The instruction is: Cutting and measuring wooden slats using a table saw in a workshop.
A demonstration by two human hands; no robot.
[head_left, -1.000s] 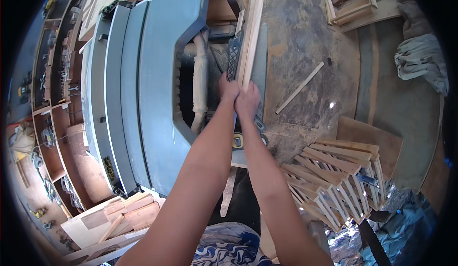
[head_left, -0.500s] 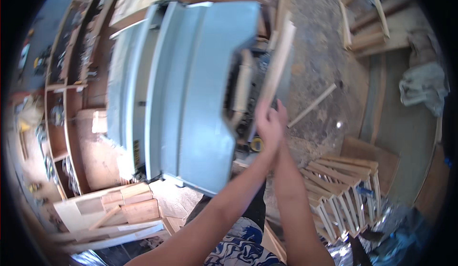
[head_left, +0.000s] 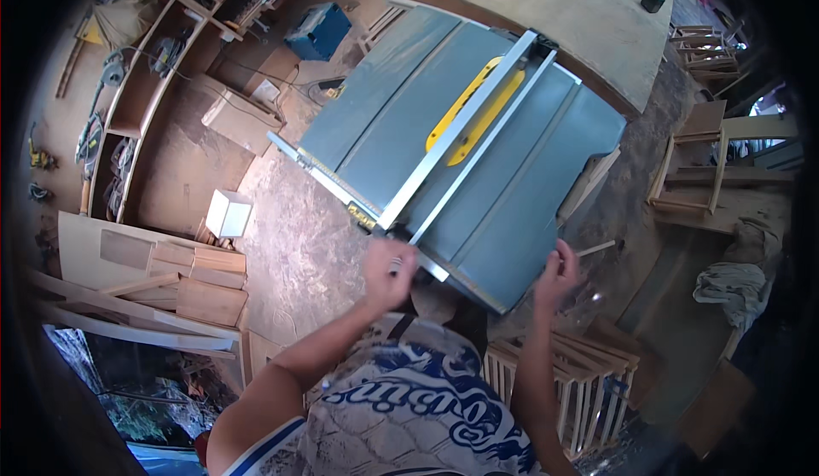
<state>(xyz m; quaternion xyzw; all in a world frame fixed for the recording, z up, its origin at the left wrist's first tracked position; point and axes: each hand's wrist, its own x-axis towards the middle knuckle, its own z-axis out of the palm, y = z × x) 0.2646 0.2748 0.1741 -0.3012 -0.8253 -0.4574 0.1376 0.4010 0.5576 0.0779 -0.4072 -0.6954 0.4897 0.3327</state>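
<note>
Hands at the near edge of a table saw (head_left: pixel 478 169), fence set, no stock on it.
Left hand (head_left: pixel 388 271): grip closed on the fence (head_left: pixel 461 148) end. Right hand (head_left: pixel 556 275): grip loosely curled, empty, just right; cutting not begun.

Sawdust is covering the workshop floor (head_left: pixel 299 254). Open wooden shelves (head_left: pixel 128 109) are running along the left wall, slatted crates (head_left: pixel 589 382) are sitting near right, and daylight is brightening a far wooden worktop (head_left: pixel 546 15).

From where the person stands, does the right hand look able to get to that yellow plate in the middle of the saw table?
Probably yes. The right hand is at the near edge of the table saw, and the grey top between it and the yellow plate lies bare. The metal fence runs alongside the plate, not across the way.
</note>
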